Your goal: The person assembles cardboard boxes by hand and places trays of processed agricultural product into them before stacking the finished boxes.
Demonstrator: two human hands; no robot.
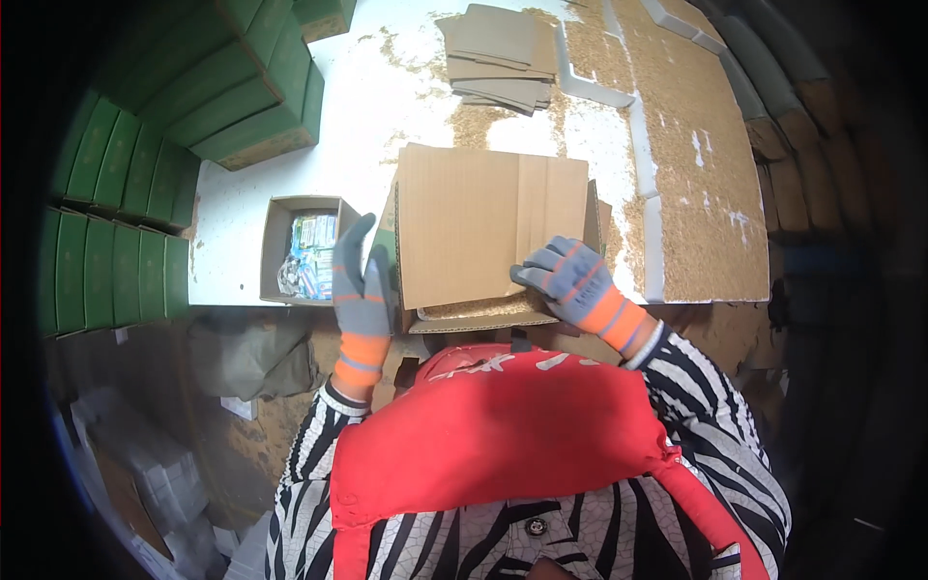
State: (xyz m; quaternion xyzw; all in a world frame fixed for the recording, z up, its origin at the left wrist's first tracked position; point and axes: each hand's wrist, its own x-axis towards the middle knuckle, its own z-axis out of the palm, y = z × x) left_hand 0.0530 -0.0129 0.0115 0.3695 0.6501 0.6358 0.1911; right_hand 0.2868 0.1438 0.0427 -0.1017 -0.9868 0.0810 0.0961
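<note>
A flat cardboard sheet (471,225) lies tilted over an open cardboard box (493,322) at the near edge of the white table. Under the sheet's near edge shows a strip of brown granular material (478,307). My right hand (569,279), in a grey and orange glove, grips the sheet's near right corner. My left hand (360,283), gloved alike, holds nothing, its fingers apart, between that box and a smaller open carton (274,250). Inside the smaller carton are small colourful packets (313,243) and some crumpled clear plastic.
Green boxes (246,109) are stacked at the left. Cardboard pieces (500,51) lie in a pile at the far side. White dividers (645,145) border brown granules (703,159) on the right of the table. More long packages (783,109) stand beyond its right edge.
</note>
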